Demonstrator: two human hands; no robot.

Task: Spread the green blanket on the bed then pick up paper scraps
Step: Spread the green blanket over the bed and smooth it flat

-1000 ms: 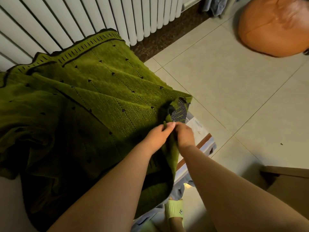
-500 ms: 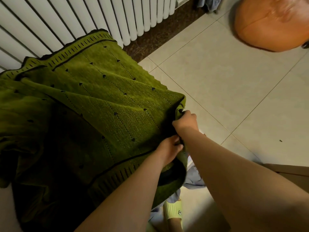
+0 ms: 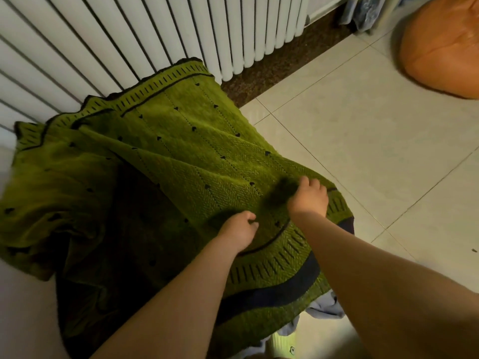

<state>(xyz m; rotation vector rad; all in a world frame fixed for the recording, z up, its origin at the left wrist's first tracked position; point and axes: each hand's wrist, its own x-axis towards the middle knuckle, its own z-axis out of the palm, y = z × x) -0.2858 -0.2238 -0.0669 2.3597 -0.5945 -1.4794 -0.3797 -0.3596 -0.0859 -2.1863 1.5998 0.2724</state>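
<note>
The green knitted blanket [image 3: 160, 177] with dark dots and a dark-striped border lies over the bed, from the radiator down to the near corner. It is rumpled and folded on the left side. My left hand [image 3: 239, 230] rests on the blanket near its striped border, fingers curled into the fabric. Closer to the blanket's right edge, my right hand [image 3: 309, 196] also curls its fingers on the fabric. No paper scraps show in this view.
A white ribbed radiator [image 3: 155, 35] runs along the wall behind the bed. An orange beanbag [image 3: 440, 47] sits on the tiled floor [image 3: 363, 138] at top right. Grey-blue bedding [image 3: 324, 308] pokes out under the blanket's corner. My foot in a yellow-green sock [image 3: 282, 344] stands below.
The folded-back blanket corner has been drawn out over the bed's near corner, covering the printed sheet seen there before. My hands have moved apart, the right one farther right.
</note>
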